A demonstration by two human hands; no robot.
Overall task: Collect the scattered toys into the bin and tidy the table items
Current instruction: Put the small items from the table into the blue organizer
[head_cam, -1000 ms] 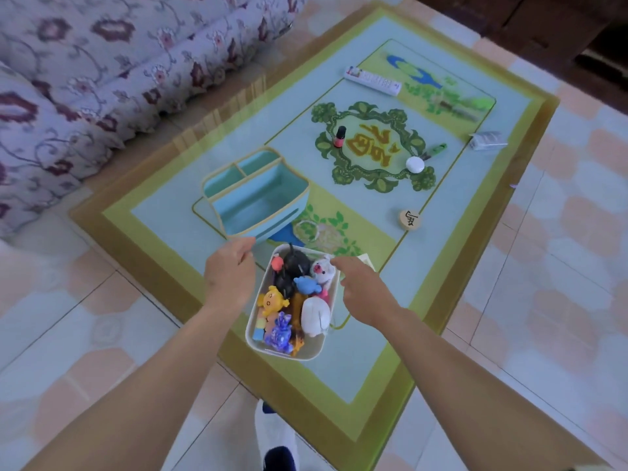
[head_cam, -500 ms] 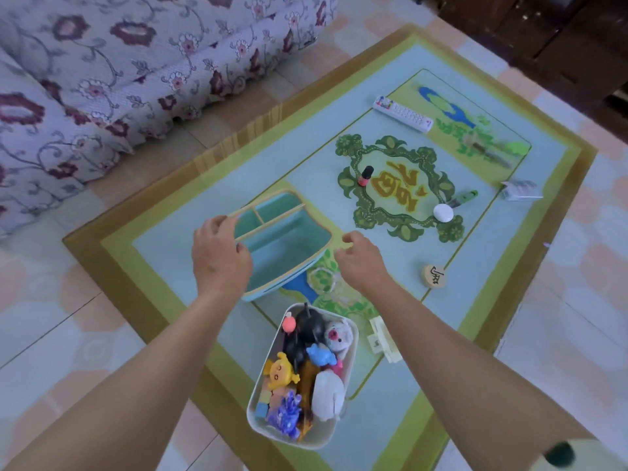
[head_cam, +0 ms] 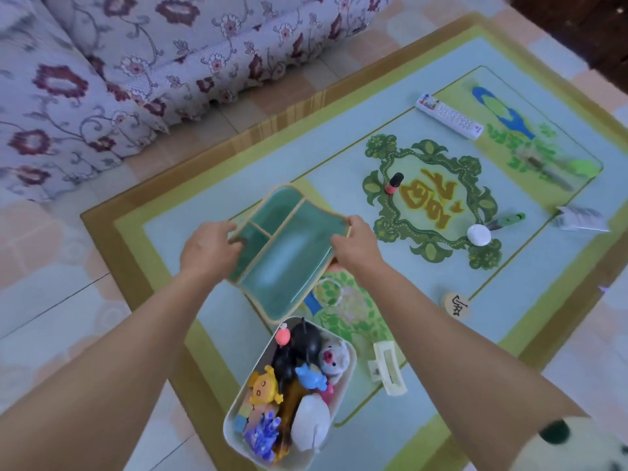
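Observation:
A teal fabric organiser with tan trim and inner dividers sits in the middle of the table. My left hand grips its left rim and my right hand grips its right rim. Just in front of it stands a white bin filled with several small toys. Loose on the table lie a white remote, a nail polish bottle, a white round case, a green pen, a round wooden tag, a cream hair clip and a silvery packet.
The low table has a patterned green and blue top under glass. A floral sofa runs along the far left. Tiled floor surrounds the table.
Both hands left the toy bin, moved forward and took hold of the teal organiser's two side rims. The view has shifted closer to the table.

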